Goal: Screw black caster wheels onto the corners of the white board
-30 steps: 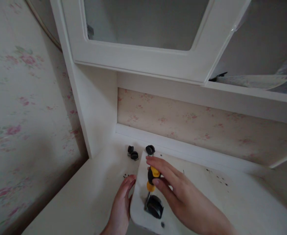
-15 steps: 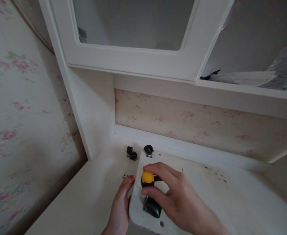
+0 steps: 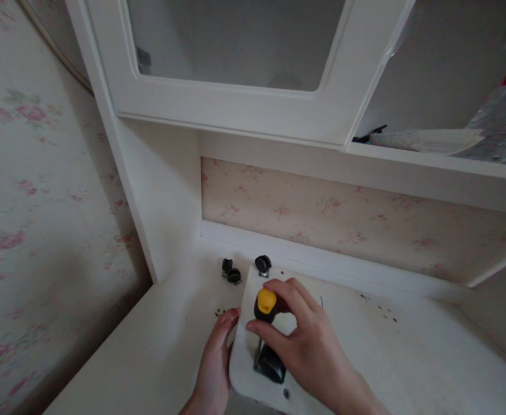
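Observation:
My right hand (image 3: pixel 311 340) grips the yellow-and-black handle of a screwdriver (image 3: pixel 265 305) between thumb and fingers. Its thin shaft points down to the metal plate of a black caster (image 3: pixel 272 364) on a corner of a white board (image 3: pixel 374 346); the tip is hard to make out. Along the board's left edge, my left hand (image 3: pixel 214 357) is closed, thumb at the rim and fingers hidden below. A second black caster (image 3: pixel 262 264) stands at the board's far left corner. Small dark screws (image 3: pixel 221 312) lie just beyond my left thumb.
Two loose casters (image 3: pixel 232 274) lie on the white desktop (image 3: pixel 149 340) left of the board. Above hangs a cabinet with a glass-fronted door (image 3: pixel 231 109). An open shelf (image 3: pixel 430 151) at right holds papers and clear plastic. Flowered wallpaper (image 3: pixel 41 190) covers the left wall.
The screwdriver handle has shifted slightly right and up, and more of its shaft shows. My right hand's fingers have changed their hold around it. My left hand stays at the board's edge.

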{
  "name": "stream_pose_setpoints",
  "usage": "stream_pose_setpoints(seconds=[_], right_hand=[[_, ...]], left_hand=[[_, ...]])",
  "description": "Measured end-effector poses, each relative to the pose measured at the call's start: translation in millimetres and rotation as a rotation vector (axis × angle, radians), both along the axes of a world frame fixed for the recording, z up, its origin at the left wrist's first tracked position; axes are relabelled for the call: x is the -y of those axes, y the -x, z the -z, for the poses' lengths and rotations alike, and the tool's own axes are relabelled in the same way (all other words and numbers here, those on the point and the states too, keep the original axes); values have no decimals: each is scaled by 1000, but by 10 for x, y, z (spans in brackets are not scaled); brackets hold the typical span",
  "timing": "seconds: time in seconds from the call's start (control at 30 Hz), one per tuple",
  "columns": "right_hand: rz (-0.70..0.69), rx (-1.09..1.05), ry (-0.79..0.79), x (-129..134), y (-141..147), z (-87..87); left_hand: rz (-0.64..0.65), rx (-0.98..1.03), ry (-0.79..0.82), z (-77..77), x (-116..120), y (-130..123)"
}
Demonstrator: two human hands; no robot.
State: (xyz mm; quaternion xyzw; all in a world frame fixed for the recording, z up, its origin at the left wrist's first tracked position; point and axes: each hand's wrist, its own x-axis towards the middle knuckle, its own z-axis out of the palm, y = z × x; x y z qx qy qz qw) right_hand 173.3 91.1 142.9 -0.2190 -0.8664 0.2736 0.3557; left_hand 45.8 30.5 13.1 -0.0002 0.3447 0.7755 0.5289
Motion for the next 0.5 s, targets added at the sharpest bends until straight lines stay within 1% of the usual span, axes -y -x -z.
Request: stream_pose_setpoints(seconds=[0.07,0.1,0.23,0.3,0.4,0.5], right_hand=[[85,-20,-8,-27,30,37],[85,-10,15,-37,34,51],[-26,15,134,-27,-11,64],[-47,12,141,-1,-45,52],[-45,46,127,24,-88,35],[-37,37,97,21,-110,55]], left_hand=[[3,7,4,28,-7,4],[1,10,8,43,-9,6],[-3,8,3,53,-21,-12],[15,15,-13,29,-29,-33],[25,14,-27,-19,-40,-58],[24,-4,-23,-49,-34,-64]])
